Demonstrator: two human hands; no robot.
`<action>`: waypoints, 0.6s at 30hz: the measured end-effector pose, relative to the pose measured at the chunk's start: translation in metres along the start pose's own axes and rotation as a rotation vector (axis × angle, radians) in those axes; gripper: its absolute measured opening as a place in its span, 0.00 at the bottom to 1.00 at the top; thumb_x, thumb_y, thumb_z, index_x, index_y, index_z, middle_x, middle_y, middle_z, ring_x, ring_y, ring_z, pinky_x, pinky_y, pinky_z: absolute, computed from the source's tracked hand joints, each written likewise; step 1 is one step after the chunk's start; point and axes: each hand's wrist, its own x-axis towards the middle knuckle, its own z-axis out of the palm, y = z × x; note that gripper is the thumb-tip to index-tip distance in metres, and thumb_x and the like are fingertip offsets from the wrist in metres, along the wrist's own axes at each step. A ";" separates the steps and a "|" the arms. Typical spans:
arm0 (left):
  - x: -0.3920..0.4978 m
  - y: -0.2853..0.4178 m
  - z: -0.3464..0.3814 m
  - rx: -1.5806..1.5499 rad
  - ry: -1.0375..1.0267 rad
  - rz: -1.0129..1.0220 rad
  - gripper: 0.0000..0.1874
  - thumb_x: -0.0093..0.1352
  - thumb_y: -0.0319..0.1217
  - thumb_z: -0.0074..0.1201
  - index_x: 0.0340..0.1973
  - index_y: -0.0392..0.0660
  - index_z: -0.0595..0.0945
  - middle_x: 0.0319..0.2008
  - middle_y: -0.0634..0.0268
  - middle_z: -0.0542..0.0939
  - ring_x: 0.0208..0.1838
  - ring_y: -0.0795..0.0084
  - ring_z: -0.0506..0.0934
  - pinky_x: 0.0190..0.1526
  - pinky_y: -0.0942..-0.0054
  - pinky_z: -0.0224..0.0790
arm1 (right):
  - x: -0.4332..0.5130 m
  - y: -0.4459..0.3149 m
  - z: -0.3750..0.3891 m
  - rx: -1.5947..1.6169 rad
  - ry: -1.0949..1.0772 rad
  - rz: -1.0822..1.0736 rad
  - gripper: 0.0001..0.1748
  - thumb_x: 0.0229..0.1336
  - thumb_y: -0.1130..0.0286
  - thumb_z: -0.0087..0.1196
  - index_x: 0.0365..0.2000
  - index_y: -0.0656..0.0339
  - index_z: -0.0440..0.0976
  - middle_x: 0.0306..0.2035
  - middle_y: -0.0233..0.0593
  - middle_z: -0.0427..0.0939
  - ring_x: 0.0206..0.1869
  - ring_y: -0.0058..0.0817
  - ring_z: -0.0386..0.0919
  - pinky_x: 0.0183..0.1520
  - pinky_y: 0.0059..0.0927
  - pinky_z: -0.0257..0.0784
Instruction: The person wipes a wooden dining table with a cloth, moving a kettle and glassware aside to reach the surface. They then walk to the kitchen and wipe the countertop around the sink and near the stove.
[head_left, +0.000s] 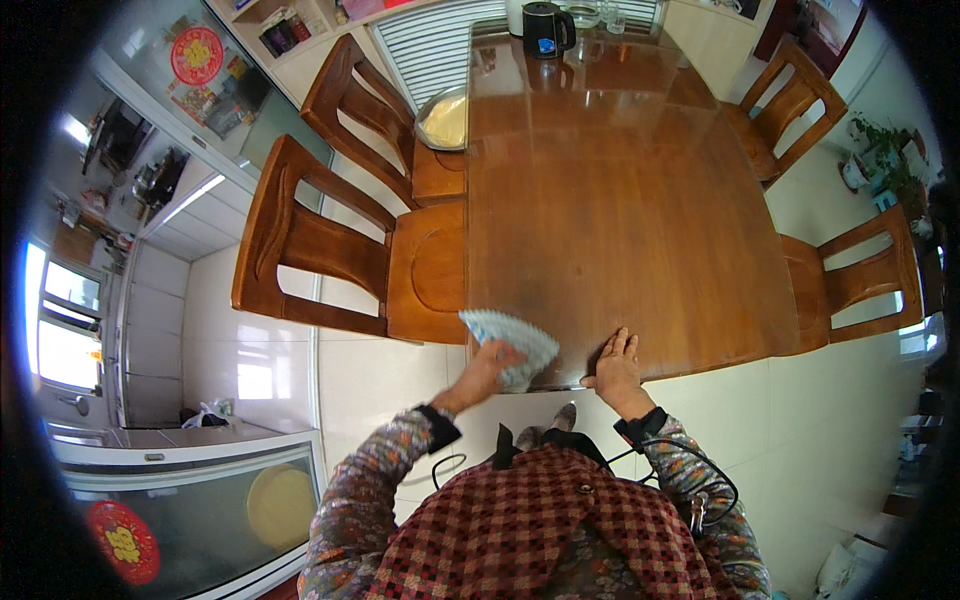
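My left hand (486, 375) grips a light blue and white cloth (517, 341) at the near left corner of a glossy brown wooden table (600, 217). The cloth is spread into a fan shape and is slightly blurred; part of it reaches the table's left edge. Flat on the tabletop near the front edge, to the right of the cloth, rests my right hand (619, 373), palm down with nothing in it.
Wooden chairs stand along the left side (427, 262) and right side (806, 292) of the table. A black electric kettle (546, 31) and glasses (615, 21) are at the far end. A metal basin (429, 139) with yellowish contents sits on the farther left chair.
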 end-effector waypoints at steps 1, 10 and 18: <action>-0.008 0.010 0.000 0.004 -0.070 -0.039 0.37 0.48 0.11 0.54 0.55 0.46 0.76 0.49 0.56 0.67 0.58 0.53 0.65 0.62 0.59 0.59 | 0.000 0.000 0.000 0.001 0.008 -0.004 0.63 0.44 0.46 0.67 0.64 0.82 0.47 0.71 0.68 0.39 0.71 0.66 0.42 0.69 0.51 0.55; 0.036 -0.030 -0.034 -0.027 0.065 -0.136 0.36 0.47 0.09 0.50 0.53 0.49 0.76 0.49 0.55 0.67 0.58 0.51 0.66 0.63 0.63 0.59 | 0.004 0.002 0.015 -0.031 0.057 -0.022 0.62 0.41 0.43 0.67 0.64 0.81 0.52 0.70 0.69 0.40 0.71 0.69 0.43 0.63 0.54 0.64; 0.139 -0.154 -0.101 0.051 0.310 -0.081 0.28 0.53 0.09 0.47 0.47 0.45 0.80 0.45 0.53 0.71 0.52 0.48 0.68 0.56 0.61 0.63 | 0.009 0.003 0.029 0.003 0.076 0.030 0.68 0.38 0.46 0.69 0.65 0.82 0.44 0.71 0.69 0.39 0.71 0.67 0.43 0.68 0.54 0.57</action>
